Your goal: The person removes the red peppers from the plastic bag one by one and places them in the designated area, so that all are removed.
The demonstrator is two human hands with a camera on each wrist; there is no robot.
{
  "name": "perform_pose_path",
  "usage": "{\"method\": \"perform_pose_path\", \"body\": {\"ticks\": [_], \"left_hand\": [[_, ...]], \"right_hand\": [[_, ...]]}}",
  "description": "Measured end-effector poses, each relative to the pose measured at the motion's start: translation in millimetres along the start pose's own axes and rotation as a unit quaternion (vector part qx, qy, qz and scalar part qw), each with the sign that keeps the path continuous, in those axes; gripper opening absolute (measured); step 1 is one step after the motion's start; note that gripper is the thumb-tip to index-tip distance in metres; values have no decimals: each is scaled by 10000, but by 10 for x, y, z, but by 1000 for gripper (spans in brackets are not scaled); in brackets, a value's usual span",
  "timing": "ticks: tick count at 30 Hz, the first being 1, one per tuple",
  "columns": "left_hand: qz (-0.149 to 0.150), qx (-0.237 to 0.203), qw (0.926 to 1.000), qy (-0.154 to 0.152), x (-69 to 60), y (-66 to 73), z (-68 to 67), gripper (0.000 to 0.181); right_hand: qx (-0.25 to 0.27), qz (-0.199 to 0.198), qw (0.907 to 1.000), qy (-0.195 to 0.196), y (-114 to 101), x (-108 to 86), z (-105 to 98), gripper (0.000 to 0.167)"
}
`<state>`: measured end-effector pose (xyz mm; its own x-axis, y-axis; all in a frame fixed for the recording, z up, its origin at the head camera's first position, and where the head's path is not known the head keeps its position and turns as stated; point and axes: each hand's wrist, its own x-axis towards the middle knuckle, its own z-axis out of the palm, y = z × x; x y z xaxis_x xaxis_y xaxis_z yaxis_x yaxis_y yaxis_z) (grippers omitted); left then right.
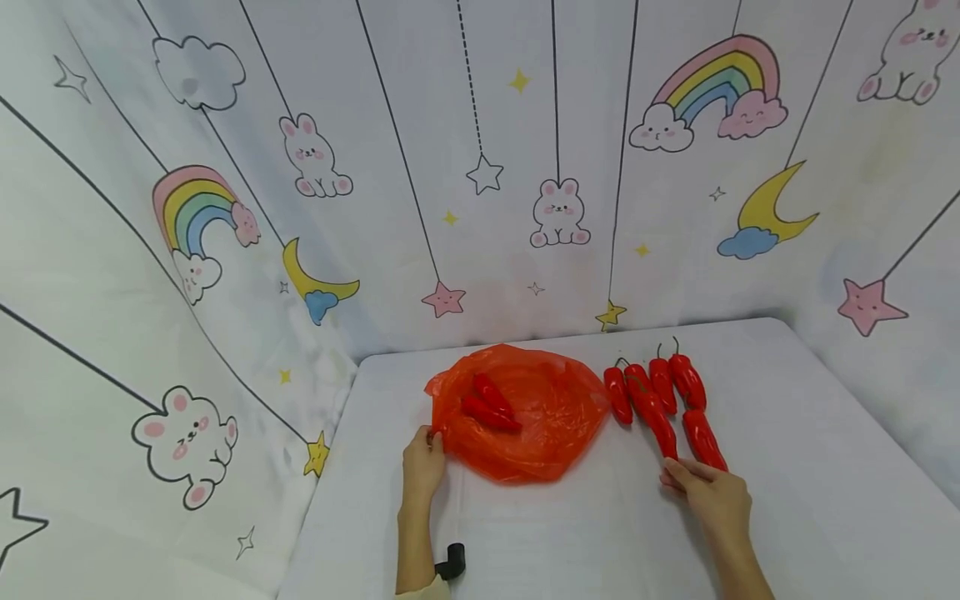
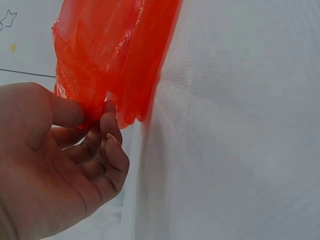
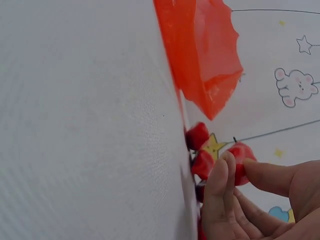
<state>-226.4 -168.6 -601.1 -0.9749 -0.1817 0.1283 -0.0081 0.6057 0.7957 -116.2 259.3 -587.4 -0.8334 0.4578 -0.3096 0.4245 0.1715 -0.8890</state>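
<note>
An opened red plastic bag (image 1: 555, 454) lies on the white table with red chili peppers (image 1: 491, 408) inside. My left hand (image 1: 424, 462) pinches the bag's left rim between thumb and fingers; the left wrist view shows the thin plastic (image 2: 120, 65) gathered at the fingertips. On the right, my right hand (image 1: 708, 496) pinches the lower end of a long red chili pepper (image 1: 660, 429). That pepper (image 3: 241, 167) also appears between thumb and fingers in the right wrist view, its far end partly hidden by the fingers.
Several more red chili peppers (image 1: 687, 382) with dark stems lie right of the bag, close around the gripped one. A black fitting (image 1: 453, 561) shows at the left wrist. Behind the white table (image 1: 555, 542) hangs a cloth (image 1: 405, 250) printed with rabbits, rainbows and stars.
</note>
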Motion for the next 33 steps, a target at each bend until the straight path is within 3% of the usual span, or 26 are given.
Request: {"method": "perform_pose_path", "body": {"ticks": [11, 21, 33], "left_hand": [[96, 40, 9999, 61, 3, 18, 9, 15], [88, 59, 9999, 83, -7, 13, 18, 14], [163, 68, 9997, 141, 21, -11, 25, 14]], "right_hand": [[472, 164, 9987, 58, 94, -17, -42, 63], [525, 241, 9983, 34, 156, -14, -91, 67], [993, 761, 9921, 81, 193, 8, -144, 68]]}}
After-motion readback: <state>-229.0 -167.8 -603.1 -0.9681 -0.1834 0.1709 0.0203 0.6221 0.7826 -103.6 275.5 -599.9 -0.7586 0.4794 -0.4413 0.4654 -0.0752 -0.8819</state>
